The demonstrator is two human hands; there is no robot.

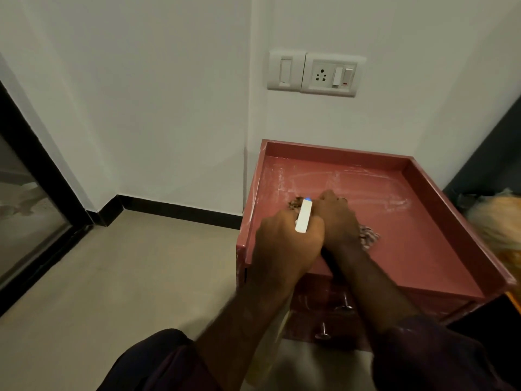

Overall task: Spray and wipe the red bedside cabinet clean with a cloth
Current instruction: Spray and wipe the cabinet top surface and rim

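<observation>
The left hand [284, 241] is closed around a white plastic spray bottle with a blue nozzle tip [304, 217], which it holds just above the front left part of the red wooden bedside cabinet [439, 210]. Right beside it, the right hand [335, 218] bears down with curled fingers on a bunched brown-and-white patterned cloth [369, 239] that lies on the cabinet's rimmed top. White wet streaks [310, 176] cross the back of that top. Metal drawer knobs [345, 304] show below the forearms. A white switch and socket plate [329, 74] sits on the wall above.
</observation>
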